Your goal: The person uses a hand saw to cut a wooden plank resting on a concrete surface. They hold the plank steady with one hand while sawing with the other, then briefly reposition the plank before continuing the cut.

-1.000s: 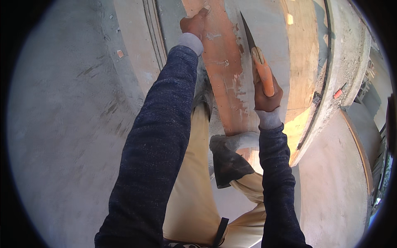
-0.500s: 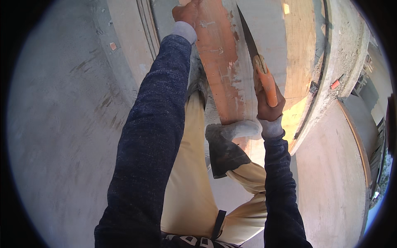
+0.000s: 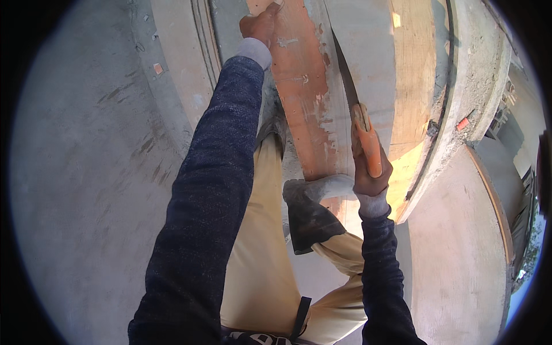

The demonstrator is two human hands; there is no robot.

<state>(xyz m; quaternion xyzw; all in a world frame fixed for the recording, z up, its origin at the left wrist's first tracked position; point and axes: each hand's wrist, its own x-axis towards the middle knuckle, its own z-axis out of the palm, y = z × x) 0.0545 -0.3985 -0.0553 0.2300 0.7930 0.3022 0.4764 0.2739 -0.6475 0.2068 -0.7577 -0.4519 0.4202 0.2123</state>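
My right hand [image 3: 372,177] is closed round the orange and wooden handle [image 3: 369,146] of a handsaw [image 3: 345,69]. Its long dark blade points away from me and runs past the top of the view, over a grey-smeared panel beside a reddish-brown board [image 3: 302,92]. Farther off, my left hand [image 3: 260,27] lies across the board's left edge. Its thumb stretches over the face, and the fingers seem curled at the edge, partly hidden. A dusty dark boot [image 3: 310,215] on my bent leg rests on the board's near end.
A yellowish plywood strip [image 3: 414,75] lies right of the saw, with a rough concrete ledge [image 3: 480,69] beyond it. A small red piece [image 3: 463,123] sits on that ledge. Grey concrete floor [image 3: 86,172] spreads on the left, with a brick fragment [image 3: 158,68].
My right hand has drawn the saw back toward me, so its handle sits lower in view. My left hand stays on the board; the view has shifted slightly.
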